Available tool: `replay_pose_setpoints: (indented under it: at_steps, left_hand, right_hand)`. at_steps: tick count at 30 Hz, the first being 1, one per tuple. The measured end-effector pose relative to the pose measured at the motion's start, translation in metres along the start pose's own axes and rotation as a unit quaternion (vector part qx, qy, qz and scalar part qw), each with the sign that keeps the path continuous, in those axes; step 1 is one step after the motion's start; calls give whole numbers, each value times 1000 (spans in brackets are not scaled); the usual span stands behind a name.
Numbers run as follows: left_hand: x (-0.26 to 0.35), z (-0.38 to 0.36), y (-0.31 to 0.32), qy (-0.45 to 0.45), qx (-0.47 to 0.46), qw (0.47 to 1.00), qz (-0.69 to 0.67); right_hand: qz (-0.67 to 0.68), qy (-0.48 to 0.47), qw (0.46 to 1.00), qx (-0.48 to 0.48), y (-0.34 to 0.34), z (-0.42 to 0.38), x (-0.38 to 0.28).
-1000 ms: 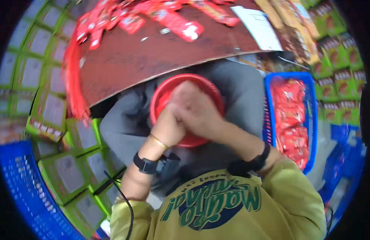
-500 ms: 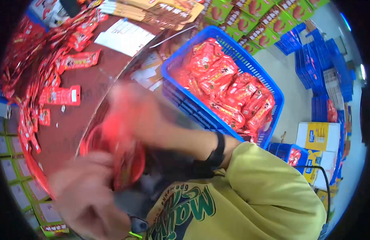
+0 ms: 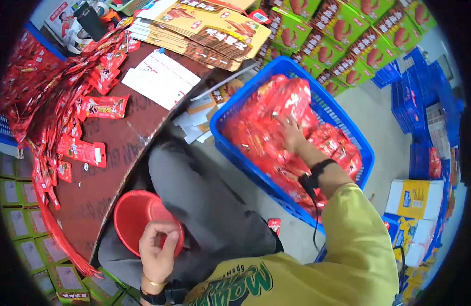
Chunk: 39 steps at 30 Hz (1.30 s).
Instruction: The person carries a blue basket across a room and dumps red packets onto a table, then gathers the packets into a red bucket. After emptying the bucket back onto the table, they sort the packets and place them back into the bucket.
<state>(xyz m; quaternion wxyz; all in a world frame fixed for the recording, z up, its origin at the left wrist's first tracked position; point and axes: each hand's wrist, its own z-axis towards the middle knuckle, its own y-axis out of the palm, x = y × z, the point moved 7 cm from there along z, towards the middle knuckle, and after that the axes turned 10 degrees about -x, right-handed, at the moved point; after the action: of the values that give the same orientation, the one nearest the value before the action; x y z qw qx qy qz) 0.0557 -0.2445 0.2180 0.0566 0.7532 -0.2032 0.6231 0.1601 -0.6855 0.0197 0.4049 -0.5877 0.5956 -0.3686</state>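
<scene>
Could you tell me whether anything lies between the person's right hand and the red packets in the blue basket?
Nothing visible does. The right hand already rests flat on the red packets heaped in the blue basket, with no lid or cover over them. The left hand holds the red bowl on the lap.

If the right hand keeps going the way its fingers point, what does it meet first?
The right hand already lies on the red packets heaped in the blue basket. Going on, it would likely press deeper into that heap; depth is unclear.
</scene>
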Motion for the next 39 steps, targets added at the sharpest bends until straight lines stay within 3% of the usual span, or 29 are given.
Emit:
replay_pose_setpoints:
  at_steps: [2,4,5,6,7,9,10,11,12,13,15,17,20,21,22,23,24,25,26,27,28,32,33,34,36,39]
  left_hand:
    - [-14,-9,-8,-57,28,997,-36]
    - [-20,-11,-16,-90,62,994,-27]
    - [-26,-11,-17,-112,77,990,-38]
    - [-30,-10,-18,-135,87,986,-50]
    - [-31,-2,-16,-140,77,986,-54]
    - [-31,13,-12,-177,66,980,-65]
    - [-29,20,-11,-192,64,978,-44]
    - [-13,35,-8,-181,34,983,13]
    - [-13,44,-8,-162,20,986,20]
    - [-9,50,-10,-167,-21,985,38]
    - [-10,46,-22,-61,-43,995,61]
    - [-9,27,-55,8,37,998,56]
    - [-13,-31,-143,1,198,965,172]
    - [-38,-43,-178,-53,269,957,92]
    - [-51,-74,-222,-71,357,897,249]
    - [-44,-113,-260,-117,502,789,335]
    - [-77,-148,-303,-145,565,765,275]
    - [-99,-182,-335,-193,617,635,422]
    - [-116,-204,-354,-253,643,572,442]
    - [-134,-214,-372,-323,626,585,401]
    - [-150,-214,-388,-365,554,614,427]
    - [-154,-217,-421,-447,484,616,431]
    - [-154,-220,-426,-479,451,616,433]
    - [-145,-224,-426,-477,452,619,431]
    - [-124,-220,-422,-458,422,617,482]
    - [-100,-221,-415,-383,463,597,531]
  right_hand:
    - [72,-8,987,145,-20,23,9]
    - [66,22,952,297,-82,10,4]
    - [77,114,955,264,-81,19,19]
    - [122,186,966,134,-69,35,33]
    - [62,131,979,142,-18,68,68]
    - [98,174,979,29,4,69,63]
    - [8,157,984,89,30,82,76]
    - [-14,66,983,169,55,86,112]
    - [-24,-40,968,248,57,89,105]
    - [37,-22,989,143,70,78,123]
    - [76,-15,995,59,57,80,118]
    - [82,21,996,9,38,82,123]
    - [91,58,994,-13,-10,80,116]
    - [103,68,992,-18,-24,77,123]
    - [119,68,990,-17,-42,74,114]
    - [142,51,988,-20,-61,74,93]
    - [159,30,987,-22,-78,74,70]
    - [177,6,984,-31,-99,71,39]
    - [190,-20,981,-45,-118,66,0]
    - [198,-57,977,-60,-134,56,-48]
    - [195,-108,972,-76,-150,42,-106]
    - [36,-386,912,-134,-204,-55,-351]
    - [-9,-393,907,-151,-211,-76,-396]
    - [-53,-400,900,-166,-216,-89,-425]
    - [-81,-531,835,-121,-207,-94,-463]
    - [20,-542,823,-172,-207,-114,-524]
